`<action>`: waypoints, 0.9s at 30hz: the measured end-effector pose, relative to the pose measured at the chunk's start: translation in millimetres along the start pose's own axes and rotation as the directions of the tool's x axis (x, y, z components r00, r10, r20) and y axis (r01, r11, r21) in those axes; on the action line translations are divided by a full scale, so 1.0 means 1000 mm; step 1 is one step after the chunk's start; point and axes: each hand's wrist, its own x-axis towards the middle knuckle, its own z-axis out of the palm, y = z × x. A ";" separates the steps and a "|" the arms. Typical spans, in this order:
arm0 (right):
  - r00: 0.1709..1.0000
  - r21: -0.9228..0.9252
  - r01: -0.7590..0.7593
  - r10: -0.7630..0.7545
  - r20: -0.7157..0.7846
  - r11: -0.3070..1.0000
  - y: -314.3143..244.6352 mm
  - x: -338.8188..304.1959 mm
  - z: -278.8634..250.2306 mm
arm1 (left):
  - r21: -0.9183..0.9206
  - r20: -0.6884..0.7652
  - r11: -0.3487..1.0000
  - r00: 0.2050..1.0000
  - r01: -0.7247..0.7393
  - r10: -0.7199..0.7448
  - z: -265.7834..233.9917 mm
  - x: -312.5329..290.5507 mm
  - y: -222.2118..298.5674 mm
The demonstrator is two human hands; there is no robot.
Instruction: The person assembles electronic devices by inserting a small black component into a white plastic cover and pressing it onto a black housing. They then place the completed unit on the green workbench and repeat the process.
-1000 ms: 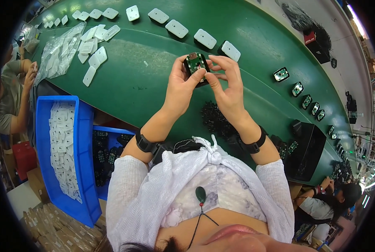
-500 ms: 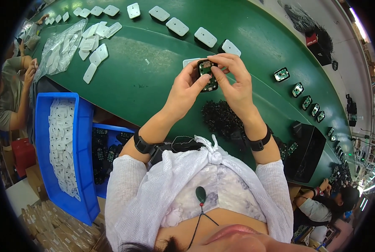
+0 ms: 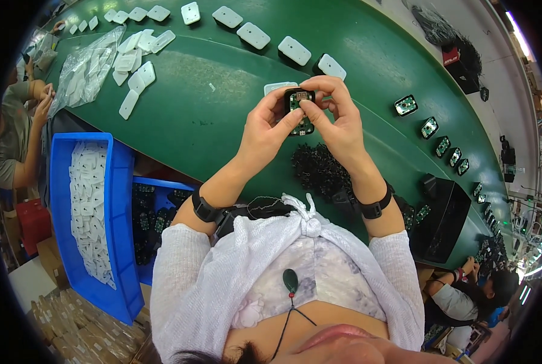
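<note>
"While the black housing (image 3: 287, 105) is held above the green table (image 3: 213, 124), how is it grasped?"

"It is clasped in the fingers of left hand (image 3: 268, 126) and right hand (image 3: 340, 118), thumbs laid on its circuit board (image 3: 294, 104), perhaps for steadiness."

"And the blue bin (image 3: 120, 230)?"

"Many white plates (image 3: 89, 212) are kept inside."

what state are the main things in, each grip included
left grip: closed on held casing
right grip: closed on held casing
held casing: open, circuit board exposed
white-topped casings: covered
casings at right: uncovered, insides exposed
left blue bin: open, holding white pieces
clear bag: crumpled
</note>
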 end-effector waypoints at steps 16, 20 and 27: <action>1.000 -0.041 0.019 -0.018 0.017 0.999 -0.001 -0.005 0.004 | 0.178 0.019 0.981 0.997 -0.075 0.073 0.002 -0.009 0.001; 1.000 0.069 0.009 -0.007 -0.028 0.998 -0.001 -0.008 0.007 | 0.133 0.015 0.990 0.999 -0.046 0.045 0.000 -0.009 0.005; 0.959 0.255 -0.283 0.265 0.105 0.925 0.007 -0.017 -0.004 | -0.190 -0.011 0.982 1.000 -0.009 0.007 0.000 0.001 0.021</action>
